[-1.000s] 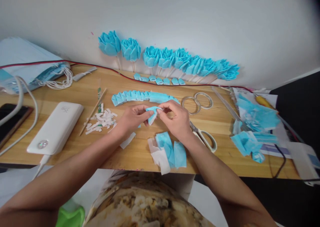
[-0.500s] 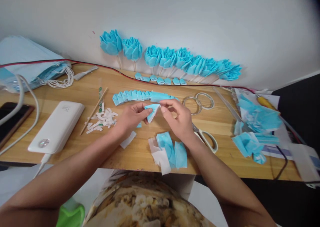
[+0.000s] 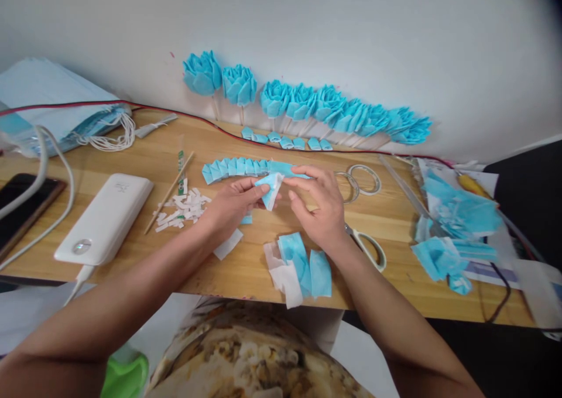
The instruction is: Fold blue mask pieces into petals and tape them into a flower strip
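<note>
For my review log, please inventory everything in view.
Table: one, brown, centre
Flowers: about nine, blue, back
Folded pieces: seven, blue, before flowers
Pleated strip: one, blue, middle
Tape rolls: two, silvery, right
Scissors: one, white-handled, right
Loose pieces: several, blue-white, front
Crumpled pile: one, blue, right
Tool: one, yellow-handled, right
Stick: one, tan, left
Scraps: many, white, left
Power bank: one, white, left
Phone: one, dark, left
Cabling: uncounted, white, left
Wire: one, red-black, back
Sheets: uncounted, pale blue, left
Object: one, green, below
Held piece: one, blue-white, centre
Left hand: one, bare, pinching held piece
Right hand: one, bare, beside held piece
</note>
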`<state>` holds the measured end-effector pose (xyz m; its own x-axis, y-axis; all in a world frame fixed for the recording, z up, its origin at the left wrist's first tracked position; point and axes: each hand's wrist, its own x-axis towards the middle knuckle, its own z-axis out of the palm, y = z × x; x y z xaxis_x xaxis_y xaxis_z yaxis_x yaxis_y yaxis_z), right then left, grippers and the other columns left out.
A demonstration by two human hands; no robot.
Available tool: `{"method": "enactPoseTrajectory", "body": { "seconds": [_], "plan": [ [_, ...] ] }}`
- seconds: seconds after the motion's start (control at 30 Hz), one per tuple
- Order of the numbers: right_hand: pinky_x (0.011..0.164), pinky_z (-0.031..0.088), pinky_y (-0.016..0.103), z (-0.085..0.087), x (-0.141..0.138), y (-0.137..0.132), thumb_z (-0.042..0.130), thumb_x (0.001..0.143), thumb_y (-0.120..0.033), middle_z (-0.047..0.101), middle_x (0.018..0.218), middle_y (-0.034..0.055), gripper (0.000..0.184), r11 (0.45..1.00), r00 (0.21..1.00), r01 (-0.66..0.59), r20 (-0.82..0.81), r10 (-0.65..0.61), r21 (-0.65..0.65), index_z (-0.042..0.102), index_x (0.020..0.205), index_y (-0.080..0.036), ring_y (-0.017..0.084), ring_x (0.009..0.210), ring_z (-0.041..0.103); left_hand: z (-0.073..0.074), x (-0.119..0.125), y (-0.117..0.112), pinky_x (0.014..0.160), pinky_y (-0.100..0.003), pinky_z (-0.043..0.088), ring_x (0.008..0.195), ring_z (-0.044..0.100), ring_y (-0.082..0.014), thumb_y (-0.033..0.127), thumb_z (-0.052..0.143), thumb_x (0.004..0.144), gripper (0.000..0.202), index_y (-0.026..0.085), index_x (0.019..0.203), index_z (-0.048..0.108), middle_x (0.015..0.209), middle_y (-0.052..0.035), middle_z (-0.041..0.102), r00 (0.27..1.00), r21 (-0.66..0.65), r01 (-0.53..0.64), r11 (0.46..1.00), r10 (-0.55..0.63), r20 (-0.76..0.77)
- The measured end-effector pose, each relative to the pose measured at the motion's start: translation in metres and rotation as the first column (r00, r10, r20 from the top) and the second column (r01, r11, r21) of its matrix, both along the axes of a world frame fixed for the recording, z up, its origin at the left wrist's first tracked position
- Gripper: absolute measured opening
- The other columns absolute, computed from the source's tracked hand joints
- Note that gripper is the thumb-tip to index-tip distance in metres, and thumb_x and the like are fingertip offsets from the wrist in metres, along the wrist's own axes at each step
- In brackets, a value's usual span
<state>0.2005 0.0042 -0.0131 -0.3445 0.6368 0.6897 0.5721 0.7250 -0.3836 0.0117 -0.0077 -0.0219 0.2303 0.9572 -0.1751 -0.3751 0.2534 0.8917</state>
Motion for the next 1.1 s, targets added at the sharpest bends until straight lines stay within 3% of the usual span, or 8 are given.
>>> {"method": "enactPoseTrajectory", "body": {
  "seconds": [0.23,0.37,0.5,0.63,0.77,1.0,1.1],
  "plan": [
    [0.096,0.051,0.049,-0.0004,0.0012,0.0001,0.057,0.089,-0.013,0.065,0.125,0.0046,0.031,0.999,0.999,-0.031,-0.013,0.031,-0.04,0.069,0.11,-0.033,0.027,0.119,0.058,0.0009,0.0004,0.0001,0.082,-0.034,0.051,0.082,0.069,-0.0193,0.041,0.077,0.077,0.027,0.014,0.081,0.072,0.081,-0.0063,0.075,1.0,0.019,0.013,1.0,-0.013,0.002],
    [0.097,0.052,0.047,-0.0005,0.0032,0.0014,0.059,0.091,-0.02,0.067,0.122,0.0061,0.024,0.978,0.984,0.005,-0.176,-0.042,-0.208,0.066,0.112,-0.029,0.026,0.116,0.061,-0.0014,-0.0002,0.0,0.08,-0.032,0.05,0.078,0.068,-0.0174,0.038,0.077,0.077,0.025,0.015,0.082,0.072,0.079,-0.0053,0.075,1.0,-0.009,-0.002,1.0,0.002,-0.026],
    [0.091,0.055,0.038,-0.0031,0.0016,0.0025,0.066,0.088,-0.03,0.071,0.112,0.0047,0.022,0.879,0.943,-0.1,-0.327,-0.066,-0.467,0.066,0.11,-0.025,0.021,0.105,0.066,-0.0026,0.0006,-0.0014,0.082,-0.031,0.048,0.077,0.066,-0.0159,0.038,0.075,0.078,0.023,0.015,0.081,0.072,0.08,-0.0044,0.075,0.995,-0.003,0.0,1.0,0.0,-0.098],
    [0.089,0.055,0.036,-0.0048,-0.0018,0.0014,0.071,0.085,-0.038,0.073,0.102,0.0036,0.026,0.766,0.916,-0.205,-0.395,-0.069,-0.609,0.068,0.107,-0.024,0.019,0.094,0.069,-0.0016,0.0013,-0.0025,0.079,-0.029,0.048,0.079,0.066,-0.0162,0.039,0.072,0.08,0.023,0.017,0.081,0.072,0.083,-0.0041,0.075,0.98,0.035,0.018,0.999,-0.011,-0.197],
    [0.08,0.056,0.032,-0.0068,-0.0023,0.0016,0.07,0.087,-0.038,0.073,0.088,0.0005,0.022,0.672,0.866,-0.327,-0.495,-0.069,-0.665,0.069,0.104,-0.024,0.016,0.078,0.069,-0.001,0.0017,-0.0024,0.078,-0.028,0.048,0.076,0.065,-0.0156,0.039,0.072,0.08,0.023,0.017,0.08,0.072,0.078,-0.0028,0.074,0.972,0.045,0.036,0.998,-0.025,-0.232],
    [0.08,0.054,0.031,-0.0085,-0.0025,0.0042,0.071,0.082,-0.039,0.073,0.085,0.0001,0.017,0.627,0.834,-0.337,-0.532,-0.148,-0.703,0.072,0.087,-0.022,0.016,0.081,0.067,-0.0008,0.0023,-0.0039,0.081,-0.03,0.048,0.078,0.067,-0.0172,0.043,0.078,0.076,0.026,0.018,0.078,0.072,0.075,-0.0018,0.075,0.973,0.012,0.053,0.999,-0.049,-0.226],
    [0.081,0.053,0.032,-0.0084,-0.0038,0.0043,0.071,0.082,-0.039,0.072,0.083,-0.0003,0.017,0.574,0.786,-0.397,-0.588,-0.191,-0.716,0.072,0.086,-0.023,0.016,0.081,0.066,-0.0001,0.0024,-0.0034,0.08,-0.029,0.048,0.077,0.067,-0.0176,0.046,0.079,0.074,0.028,0.018,0.077,0.072,0.072,-0.0007,0.074,0.97,0.004,0.046,0.999,-0.044,-0.239]
  ]
}}
